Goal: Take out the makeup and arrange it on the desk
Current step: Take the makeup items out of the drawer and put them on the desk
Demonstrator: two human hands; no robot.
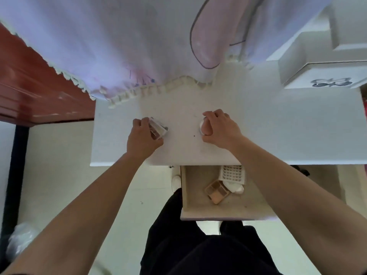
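My left hand [142, 136] grips a small clear-cased brown makeup palette [157, 129], held tilted against the white desk [278, 132]. Over to the right, my right hand [219, 128] is closed over a small round white compact [202, 127] resting on the desk top. Below the desk edge the drawer [184, 195] stands pulled out. In it lie a beige eyeshadow palette [216, 191], a white bottle or tube [235, 188] and a white slotted organiser basket [232, 174].
A white fringed cloth [119, 56] hangs over the desk's far side. White boxes [321, 74] stand at the far right corner. A red-brown cabinet [29, 80] is at the left. My dark trousers [198, 251] and the pale floor are below.
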